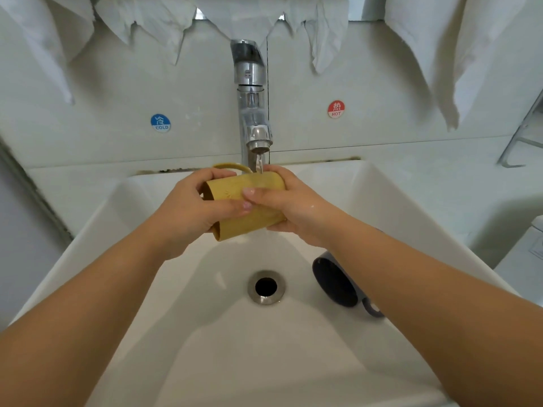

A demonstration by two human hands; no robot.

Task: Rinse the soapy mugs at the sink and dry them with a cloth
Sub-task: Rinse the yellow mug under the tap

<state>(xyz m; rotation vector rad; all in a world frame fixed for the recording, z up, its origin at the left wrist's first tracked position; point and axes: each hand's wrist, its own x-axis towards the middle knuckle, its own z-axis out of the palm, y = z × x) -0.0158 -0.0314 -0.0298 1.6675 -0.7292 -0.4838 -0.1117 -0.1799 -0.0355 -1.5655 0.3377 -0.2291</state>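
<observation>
Both hands — left hand (191, 207), right hand (282, 207) — grip yellow mug (235, 189) sideways between them.

The right forearm (396, 277) hides much of the dark mug (335, 282) at four o'clock. Both hands cover the yellow mug's (235, 188) ends. White cloths (317, 30) are cut off at twelve o'clock.

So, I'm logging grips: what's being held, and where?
The yellow mug, on its side under the tap: left hand grips its open end, right hand its base end.
</observation>
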